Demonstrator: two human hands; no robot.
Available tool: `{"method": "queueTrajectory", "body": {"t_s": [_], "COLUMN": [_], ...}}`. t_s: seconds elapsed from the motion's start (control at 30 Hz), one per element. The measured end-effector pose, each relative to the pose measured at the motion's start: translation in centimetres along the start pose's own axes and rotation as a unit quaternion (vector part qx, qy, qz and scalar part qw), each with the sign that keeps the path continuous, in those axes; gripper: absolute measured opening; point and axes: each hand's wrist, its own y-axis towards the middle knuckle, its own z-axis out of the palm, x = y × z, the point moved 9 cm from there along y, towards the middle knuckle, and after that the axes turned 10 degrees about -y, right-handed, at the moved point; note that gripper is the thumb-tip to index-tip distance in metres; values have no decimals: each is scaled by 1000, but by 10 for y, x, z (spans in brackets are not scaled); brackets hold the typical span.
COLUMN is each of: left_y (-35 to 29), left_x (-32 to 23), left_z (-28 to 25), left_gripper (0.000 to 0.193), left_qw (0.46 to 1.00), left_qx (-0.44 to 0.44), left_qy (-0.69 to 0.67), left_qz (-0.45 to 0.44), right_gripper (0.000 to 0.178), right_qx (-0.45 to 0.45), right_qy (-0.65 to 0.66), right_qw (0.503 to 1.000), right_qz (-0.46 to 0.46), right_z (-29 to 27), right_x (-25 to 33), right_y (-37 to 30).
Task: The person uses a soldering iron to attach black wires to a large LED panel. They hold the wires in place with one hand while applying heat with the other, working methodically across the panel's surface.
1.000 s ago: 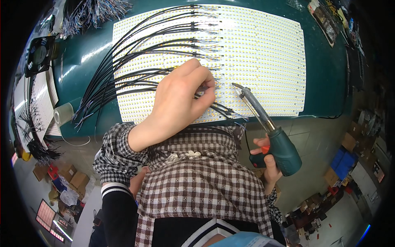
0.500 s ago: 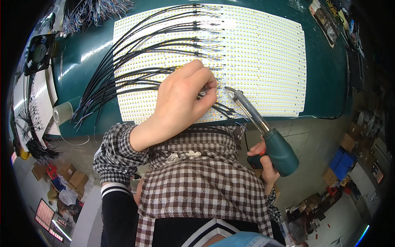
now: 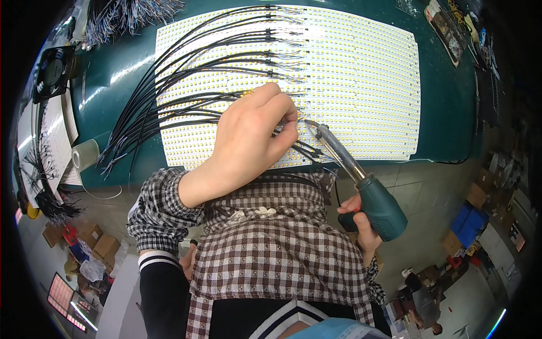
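Soldering gun [image 3: 366, 186]: clamped in your right fingers [image 3: 364, 225]; tip [image 3: 312, 124] just beside your left fingers [image 3: 287, 108].
Left fingers: curled over LED boards [image 3: 361, 85]; clamped or not, cannot tell.

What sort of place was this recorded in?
Probably an electronics assembly workshop: a green-handled metal soldering iron in the right hand, white rectangular boards dotted with small yellow LEDs, and thin black cables lying across them.

No words, labels, brands, numbers or signs can be read on anything in view.
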Motion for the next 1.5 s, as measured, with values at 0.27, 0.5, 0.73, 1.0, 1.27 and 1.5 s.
{"method": "queueTrajectory", "body": {"t_s": [0.27, 0.5, 0.73, 1.0, 1.27, 1.5], "left_y": [0, 0, -1, -7, 9, 3], "left_x": [-1, -2, -1, 5, -6, -14], "left_z": [0, 1, 2, -52, -34, -32], "left_gripper": [11, 11, 11, 15, 17, 20], "left_qw": [1000, 1000, 1000, 998, 989, 976], "left_qx": [-2, 1, 20, 17, 100, 88], "left_qy": [1, 2, 6, -34, 73, 146], "left_qz": [1, 3, -16, -44, 77, 132], "right_gripper": [62, 67, 67, 65, 66, 45], "right_qx": [-11, -43, -44, -63, -73, -88], "right_qy": [14, 28, 27, 5, -2, 54], "right_qw": [1000, 999, 999, 998, 997, 994], "right_qz": [-3, 13, 9, -16, -18, -21], "right_z": [-2, -6, -8, -15, -18, -21], "right_x": [-2, 1, 2, 8, 10, 11], "right_y": [-1, -1, -2, 6, 4, 4]}}
